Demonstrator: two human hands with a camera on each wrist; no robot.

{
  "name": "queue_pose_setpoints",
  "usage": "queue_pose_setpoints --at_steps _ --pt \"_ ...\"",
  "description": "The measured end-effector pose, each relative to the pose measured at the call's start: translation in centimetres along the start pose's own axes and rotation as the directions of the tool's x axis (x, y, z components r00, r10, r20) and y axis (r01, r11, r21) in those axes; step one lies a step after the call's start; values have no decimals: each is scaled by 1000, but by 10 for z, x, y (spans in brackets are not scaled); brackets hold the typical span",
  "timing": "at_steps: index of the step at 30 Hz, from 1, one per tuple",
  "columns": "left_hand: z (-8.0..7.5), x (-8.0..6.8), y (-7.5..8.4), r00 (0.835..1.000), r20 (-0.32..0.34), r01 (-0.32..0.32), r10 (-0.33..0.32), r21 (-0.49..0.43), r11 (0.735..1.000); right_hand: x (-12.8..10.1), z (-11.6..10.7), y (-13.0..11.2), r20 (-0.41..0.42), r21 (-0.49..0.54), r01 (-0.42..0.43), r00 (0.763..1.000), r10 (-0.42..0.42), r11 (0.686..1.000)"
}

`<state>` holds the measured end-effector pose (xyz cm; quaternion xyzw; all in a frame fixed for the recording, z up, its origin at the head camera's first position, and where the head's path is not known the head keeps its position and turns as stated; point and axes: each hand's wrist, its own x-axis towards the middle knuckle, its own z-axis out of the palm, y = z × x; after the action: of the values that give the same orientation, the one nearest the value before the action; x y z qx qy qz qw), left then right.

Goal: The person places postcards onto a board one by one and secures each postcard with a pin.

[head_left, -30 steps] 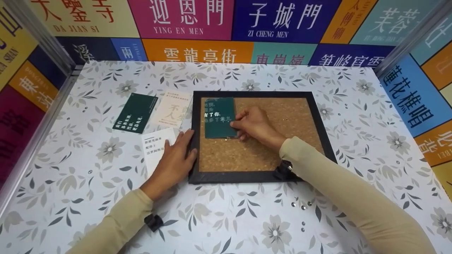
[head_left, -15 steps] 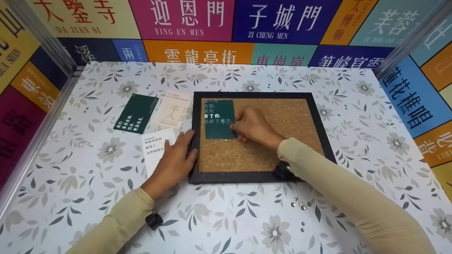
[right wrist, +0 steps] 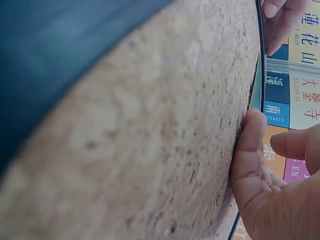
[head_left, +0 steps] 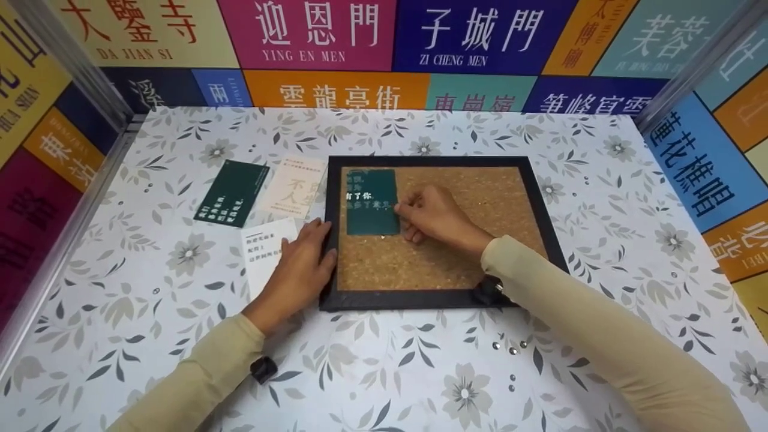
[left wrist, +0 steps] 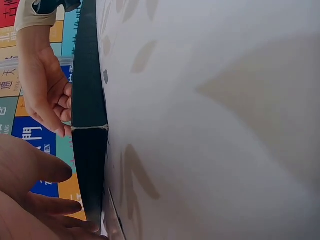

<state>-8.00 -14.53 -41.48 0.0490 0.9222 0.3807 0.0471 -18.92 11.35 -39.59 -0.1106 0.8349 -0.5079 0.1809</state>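
A dark green card [head_left: 371, 216] with pale characters lies at the upper left of a cork board [head_left: 456, 264] with a black frame. My right hand [head_left: 437, 216] is over the board at the card's right edge, one fingertip touching it. In the right wrist view, a gap shows between the thumb and finger of that hand [right wrist: 270, 185]. Fairly straight, the fingers of my left hand [head_left: 294, 270] touch the left side of the frame. The left wrist view shows this hand [left wrist: 35, 200] beside the dark frame edge [left wrist: 90, 170].
Left of the board lie another green card [head_left: 233, 195], a cream card [head_left: 291, 192] and a white card [head_left: 261, 264] partly under the left hand. Several small silvery studs, perhaps thumbtacks [head_left: 513, 351], are scattered in front of the board. Colourful printed panels [head_left: 336, 36] enclose the floral-patterned table.
My right hand has shifted slightly right and its fingers have loosened at the card's edge. The green card has settled flatter on the cork. My left hand stays by the frame.
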Motion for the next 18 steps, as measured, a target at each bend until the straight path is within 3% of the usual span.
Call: queue_pose_setpoints --at_steps 7,18 --pt "-2 8 12 998 -53 -14 17 62 998 -8 -4 6 6 25 -18 1000 17 1000" --pt "6 19 13 988 -126 -77 88 95 993 -21 -12 13 28 71 18 999 -20 997"
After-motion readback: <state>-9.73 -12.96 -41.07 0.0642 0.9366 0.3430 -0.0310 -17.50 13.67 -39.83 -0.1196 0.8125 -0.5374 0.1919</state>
